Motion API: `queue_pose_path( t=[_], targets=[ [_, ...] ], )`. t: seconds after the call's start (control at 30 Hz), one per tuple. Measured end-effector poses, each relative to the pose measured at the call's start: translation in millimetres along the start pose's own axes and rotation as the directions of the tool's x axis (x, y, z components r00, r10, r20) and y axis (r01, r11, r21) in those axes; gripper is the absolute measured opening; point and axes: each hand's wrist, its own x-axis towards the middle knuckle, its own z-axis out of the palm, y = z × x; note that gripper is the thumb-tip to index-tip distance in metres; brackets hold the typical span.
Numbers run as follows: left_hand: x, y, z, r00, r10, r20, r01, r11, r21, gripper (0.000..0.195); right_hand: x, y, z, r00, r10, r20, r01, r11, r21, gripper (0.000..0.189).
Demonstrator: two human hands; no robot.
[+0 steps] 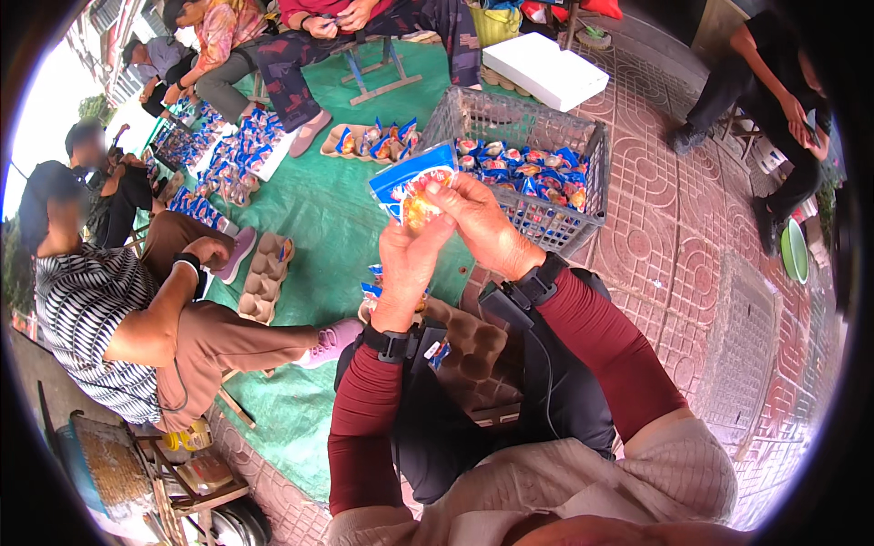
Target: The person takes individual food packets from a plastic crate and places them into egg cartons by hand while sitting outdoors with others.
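Observation:
Both hands hold one blue-and-clear plastic packet [414,179], raised in front of me, with something orange-brown inside its lower part. My left hand [412,263] grips the packet's bottom from below. My right hand [483,222] has its thumb pressed on the packet's front at the right side. Just beyond my right hand stands a grey plastic crate [522,112] holding many similar filled packets [526,167]. Below my wrists, a moulded pulp egg tray [471,338] lies between my knees, partly hidden by my left arm, with a few packets [372,290] at its far edge.
A green tarp [328,225] covers the ground, with paving [649,225] to the right. Another egg tray [266,276] and one with packets [372,143] lie ahead. A seated person [136,314] is close on my left. A white foam box [546,68] stands behind the crate.

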Motion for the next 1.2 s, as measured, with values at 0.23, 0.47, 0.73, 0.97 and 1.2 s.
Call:
queue_pose_path(
  t=[0.23,0.47,0.73,0.97,1.2],
  targets=[
    [-2.9,10.6,-1.4,1.0,-0.011,-0.013,0.011,1.0,-0.002,0.025,2.2,6.9,-2.5,0.999,0.023,0.047,-0.028,0.995,0.098,0.021],
    [-4.2,-0.1,-1.7,0.993,0.115,0.012,-0.115,0.993,-0.005,0.028,2.4,13.9,-5.4,0.999,0.025,-0.026,-0.02,0.985,0.174,0.017],
    [-5.2,4.8,0.6,1.0,-0.012,0.013,0.012,1.0,0.019,0.033,-1.6,6.7,-7.5,1.0,0.022,-0.009,-0.02,0.981,0.193,0.017],
    [-3.5,1.6,5.0,1.0,-0.004,0.002,0.004,1.0,-0.017,0.029,-0.7,5.4,-14.8,0.998,0.068,0.015,-0.07,0.981,0.181,0.017],
    [-0.4,-3.9,11.4,0.998,0.066,-0.022,-0.067,0.996,-0.051,0.025,-0.9,1.0,-16.5,1.0,0.028,0.014,-0.03,0.984,0.174,0.018]
  ],
)
